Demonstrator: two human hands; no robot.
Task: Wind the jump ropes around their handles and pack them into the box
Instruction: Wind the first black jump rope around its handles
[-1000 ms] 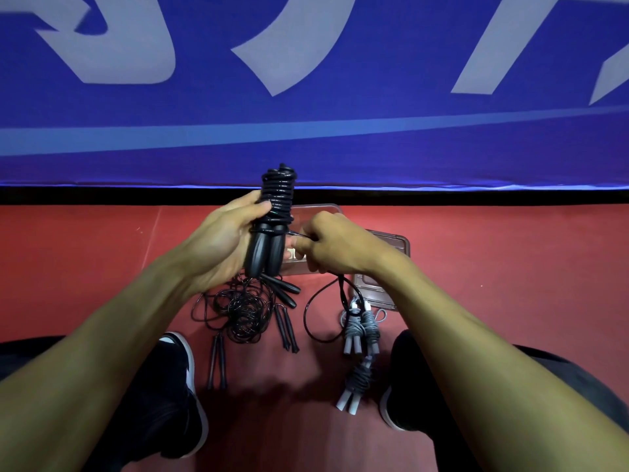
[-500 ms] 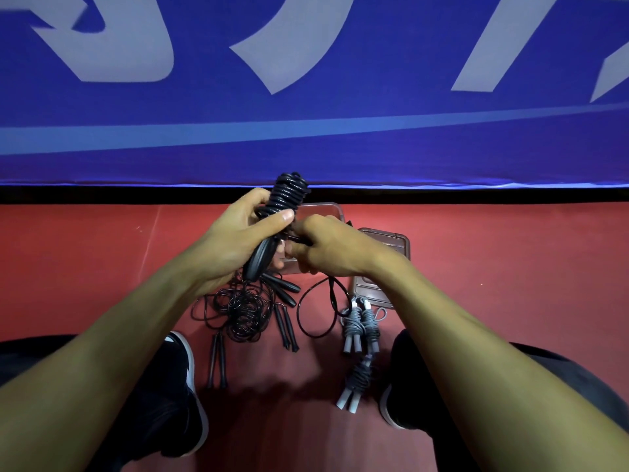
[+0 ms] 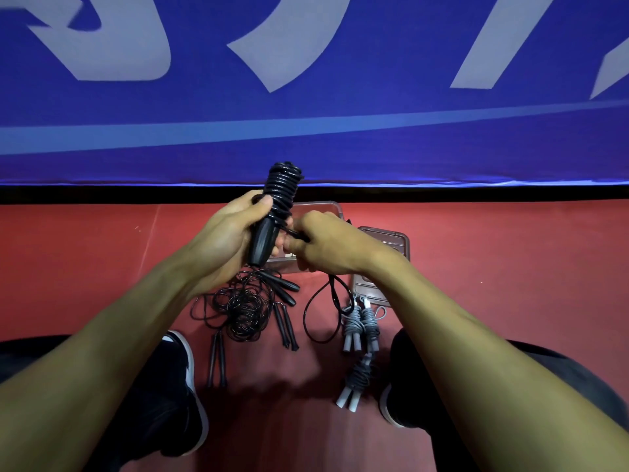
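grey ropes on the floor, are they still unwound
No, the grey ropes lie on the red floor with their cords already wrapped around their handles.

Glossy black coiled jump rope (image 3: 279,195); grey wound ropes with pale grey handles (image 3: 360,327); red floor (image 3: 510,267); blue banner with pale grey lettering (image 3: 306,131).

blue banner (image 3: 306,137), red floor (image 3: 510,267), black shoes (image 3: 177,396)

A black jump rope coiled round its paired handles (image 3: 277,206) stands upright at frame centre; clear plastic box (image 3: 316,212) lies behind it.
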